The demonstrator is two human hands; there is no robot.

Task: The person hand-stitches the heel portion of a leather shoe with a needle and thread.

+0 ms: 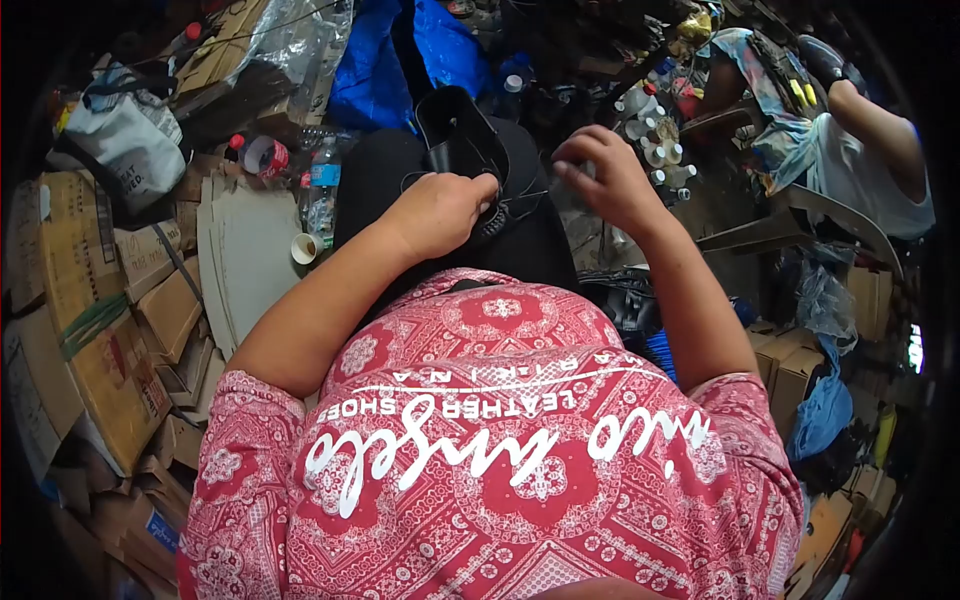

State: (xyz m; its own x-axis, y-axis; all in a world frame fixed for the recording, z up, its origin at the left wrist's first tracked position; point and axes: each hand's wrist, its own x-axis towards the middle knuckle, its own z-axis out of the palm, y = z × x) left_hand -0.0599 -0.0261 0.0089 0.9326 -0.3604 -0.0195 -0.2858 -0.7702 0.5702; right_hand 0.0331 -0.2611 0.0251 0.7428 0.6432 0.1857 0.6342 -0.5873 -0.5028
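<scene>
A black leather shoe (462, 125) rests on my lap, its opening facing up. My left hand (445, 212) is closed at the shoe's near edge, the thumb and forefinger pinched against it. Dark cord or thread (520, 203) loops beside that hand, over the shoe's near end. To the right of the shoe and apart from it, my right hand (605, 178) is raised with its fingers curled in. Whether a thin thread runs into those fingers is too small to make out. A black strap (408, 50) reaches up from the shoe.
Flattened cardboard (105, 300) is piled at the left, near plastic bottles (323, 185) and a paper cup (304, 248). A blue bag (450, 45) lies ahead. Several small bottles (655, 135) stand at the right, where another person's arm (880, 130) shows.
</scene>
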